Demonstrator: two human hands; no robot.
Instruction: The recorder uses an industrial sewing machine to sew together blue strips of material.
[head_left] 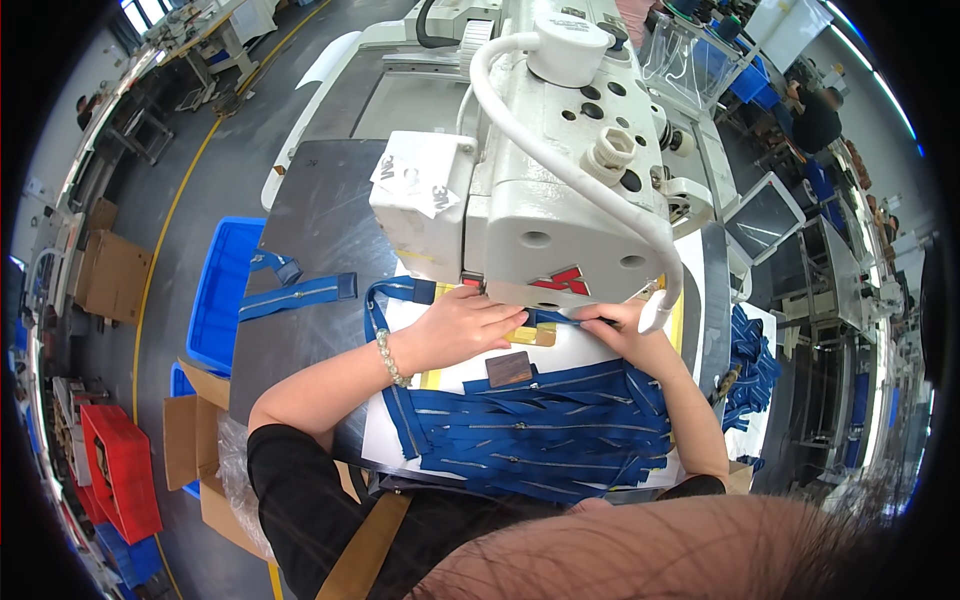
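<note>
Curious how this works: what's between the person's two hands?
In the head view, a blue strip and yellow piece lie between left hand and right hand.

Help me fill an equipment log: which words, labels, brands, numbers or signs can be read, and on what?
White tape on the white box: dark lettering, readable but not copied here.
Front of the white machine: red emblem, not named.
Round white cap on top: print too small to read.

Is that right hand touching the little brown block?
Apart. The head view shows a strip of white surface between the right hand and the brown block.
</note>
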